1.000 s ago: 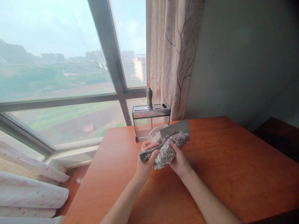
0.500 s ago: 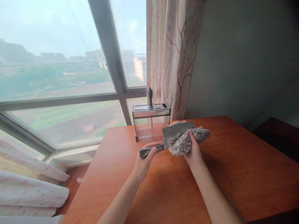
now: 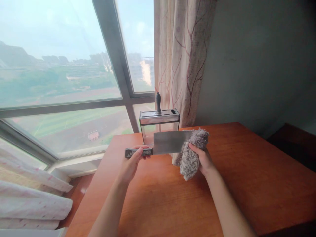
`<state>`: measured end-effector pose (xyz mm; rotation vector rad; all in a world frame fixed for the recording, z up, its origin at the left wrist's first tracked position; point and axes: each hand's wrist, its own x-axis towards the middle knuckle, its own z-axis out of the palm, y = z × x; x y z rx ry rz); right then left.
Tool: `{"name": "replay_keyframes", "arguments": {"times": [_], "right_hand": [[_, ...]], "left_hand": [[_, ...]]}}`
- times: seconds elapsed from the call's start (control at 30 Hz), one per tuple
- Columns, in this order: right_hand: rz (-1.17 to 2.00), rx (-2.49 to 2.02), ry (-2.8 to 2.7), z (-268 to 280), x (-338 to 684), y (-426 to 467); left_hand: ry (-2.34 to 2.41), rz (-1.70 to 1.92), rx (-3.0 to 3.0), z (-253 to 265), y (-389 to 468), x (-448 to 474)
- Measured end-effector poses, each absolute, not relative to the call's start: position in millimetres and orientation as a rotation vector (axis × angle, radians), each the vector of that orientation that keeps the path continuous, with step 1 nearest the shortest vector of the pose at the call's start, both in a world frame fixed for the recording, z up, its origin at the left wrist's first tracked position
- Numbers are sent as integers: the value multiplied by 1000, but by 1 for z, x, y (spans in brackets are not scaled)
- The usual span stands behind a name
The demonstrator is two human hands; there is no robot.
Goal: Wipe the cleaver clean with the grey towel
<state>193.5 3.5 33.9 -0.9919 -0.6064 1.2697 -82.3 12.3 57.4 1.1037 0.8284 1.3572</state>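
My left hand (image 3: 132, 163) is closed around the dark handle of a cleaver (image 3: 169, 142), held above the table with its broad blade pointing right. In my right hand (image 3: 202, 159) is a fluffy grey-and-white cloth (image 3: 189, 164), wrapped over the blade's far end and hiding it. Part of the cloth hangs below the blade. Behind the cleaver, a metal-framed knife block (image 3: 159, 117) with clear sides stands upright on the table; a dark-handled tool (image 3: 158, 102) sticks up from its top.
The wooden table (image 3: 158, 204) spreads under both hands. A large window (image 3: 61, 82) rises behind it at the left, and a patterned curtain (image 3: 184, 59) hangs behind the knife block. More curtain fabric (image 3: 32, 200) lies at the lower left. A grey wall (image 3: 256, 65) is at the right.
My left hand has moved left and slightly up with the cleaver, which is now more level. The cloth in my right hand has slid to the blade's far end, baring more of the blade.
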Motion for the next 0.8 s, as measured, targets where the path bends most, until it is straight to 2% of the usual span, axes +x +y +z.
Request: {"name": "replay_keyframes", "arguments": {"times": [0.33, 0.53, 0.8], "right_hand": [[1247, -1137, -1005, 40, 198, -6], [1329, -1124, -1051, 43, 192, -9], [1074, -1167, -882, 26, 187, 4]], "left_hand": [[857, 1516, 821, 56, 23, -83], [888, 1645, 693, 58, 25, -76], [894, 1654, 792, 61, 19, -71]]}}
